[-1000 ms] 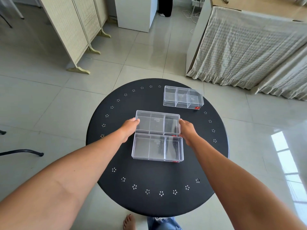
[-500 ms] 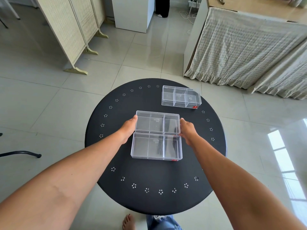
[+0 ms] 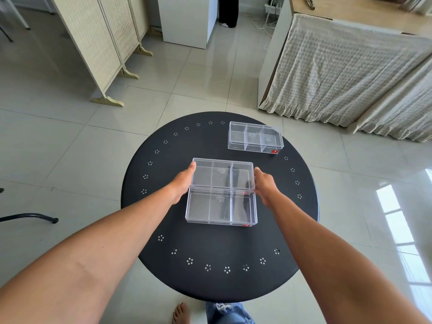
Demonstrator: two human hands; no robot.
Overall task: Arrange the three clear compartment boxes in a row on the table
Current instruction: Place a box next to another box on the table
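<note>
Three clear compartment boxes lie on a round black table (image 3: 210, 272). The middle box (image 3: 222, 175) sits at the table's centre, held between both hands: my left hand (image 3: 182, 183) presses its left end and my right hand (image 3: 265, 183) its right end. Directly in front of it, touching or nearly touching along the long side, lies the near box (image 3: 221, 208). The far box (image 3: 254, 137) rests alone at the table's back right, apart from the other two. Each box has a small red label at a right corner.
A folding screen (image 3: 98, 43) stands on the tiled floor at the back left. A cloth-draped table (image 3: 350, 66) fills the back right. A white cabinet (image 3: 187, 17) stands behind. A black chair leg (image 3: 30, 216) lies at the left. My bare foot (image 3: 181, 313) shows below the table.
The hands have stayed at the ends of the middle box; it has shifted little, if at all. The view has drifted slightly.
</note>
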